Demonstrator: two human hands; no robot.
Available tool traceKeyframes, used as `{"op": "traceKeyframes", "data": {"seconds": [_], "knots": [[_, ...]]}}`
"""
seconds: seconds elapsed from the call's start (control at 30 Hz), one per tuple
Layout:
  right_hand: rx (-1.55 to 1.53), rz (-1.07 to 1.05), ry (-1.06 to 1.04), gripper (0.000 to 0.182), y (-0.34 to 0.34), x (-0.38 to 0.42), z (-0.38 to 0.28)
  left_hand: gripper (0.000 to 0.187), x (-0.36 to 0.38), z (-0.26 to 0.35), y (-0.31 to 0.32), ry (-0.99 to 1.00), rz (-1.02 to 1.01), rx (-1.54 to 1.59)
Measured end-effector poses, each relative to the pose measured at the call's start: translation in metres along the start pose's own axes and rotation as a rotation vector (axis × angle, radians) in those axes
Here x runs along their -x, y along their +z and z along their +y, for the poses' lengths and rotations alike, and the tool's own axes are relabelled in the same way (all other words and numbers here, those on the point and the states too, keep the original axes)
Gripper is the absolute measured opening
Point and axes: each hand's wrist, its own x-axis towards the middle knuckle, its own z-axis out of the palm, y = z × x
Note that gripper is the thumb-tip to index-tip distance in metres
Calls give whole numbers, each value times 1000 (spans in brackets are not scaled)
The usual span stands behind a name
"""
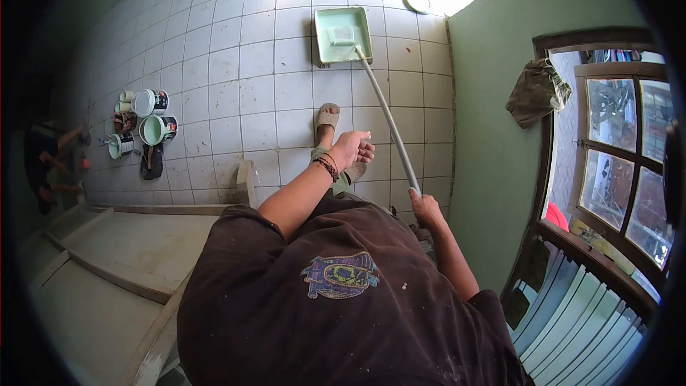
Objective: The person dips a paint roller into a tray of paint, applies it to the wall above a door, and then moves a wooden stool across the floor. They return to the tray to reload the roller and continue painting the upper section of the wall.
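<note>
While standing on a floor of pale tiles [221, 75], has at far left, deep in shade, a co-worker [43, 154] in dark clothing, too dim to tell in detail. Nearer, has wide, pale panels [136, 243] framed in wood. Farther right on the tiles, has a cluster of paint buckets [149, 103] and smaller tubs, with pale green showing inside some, and with a dark cloth or bag [151, 162] just beside. Toward the middle, wears sandals [326, 116] and a dark T-shirt [271, 314] with a coloured print. Beyond the feet, has a pale green paint tray [322, 23] on the floor, with a roller [343, 37] resting inside. Holds the left hand [349, 149], with dark bracelets at the wrist, in mid-air above the feet, free, with fingers loosely bent. Grips the roller's long grey pole [389, 121] near its close end with the right hand [426, 209], with fingers wrapped around it. Beyond, has a round, lid-like disc [418, 3] on the tiles. At right, has a green wall [486, 164], then a camouflage-patterned cloth [536, 93] hanging beside a paned window [611, 111], with pale slats [579, 314] below.
</note>
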Motion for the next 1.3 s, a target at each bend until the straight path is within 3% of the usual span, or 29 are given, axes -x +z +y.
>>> {"op": "traceKeyframes", "data": {"seconds": [0.2, 0.33, 0.4, 0.43, 0.5, 0.7, 0.97, 1.07, 1.1, 1.17, 1.3], "knots": [[-48, -18, -18, 62, -36, -25, -71, 26, 2, 30, -8, 32, 1, 32], [14, -2, -13, 62, -40, -5, -55, 24, -4, 54, -15, 74, 14, 51], [159, 72, -51, 64, -23, -3, -12, 23, -1, 66, -16, 80, 26, 59], [175, -27, 51, 70, -27, 11, -12, 23, -1, 72, -16, 88, 36, 71], [284, 68, -71, 68, -18, 12, 4, 23, -2, 78, -19, 102, 30, 83], [87, -42, 64, 70, -34, -25, -76, 25, -7, 92, -20, 102, 17, 74], [257, 12, 83, 70, -26, 13, -39, 28, 0, 102, -23, 162, 17, 83], [108, -65, 140, 68, -36, -7, -78, 28, -1, 95, -29, 154, 18, 104], [145, -5, 48, 66, -32, -30, -72, 28, 1, 92, -30, 151, 23, 101], [120, -29, 53, 69, -48, -21, -96, 28, 5, 84, -29, 142, 28, 96], [129, -8, 50, 69, -38, 4, -60, 26, 17, 72, -23, 158, 54, 97]]}}
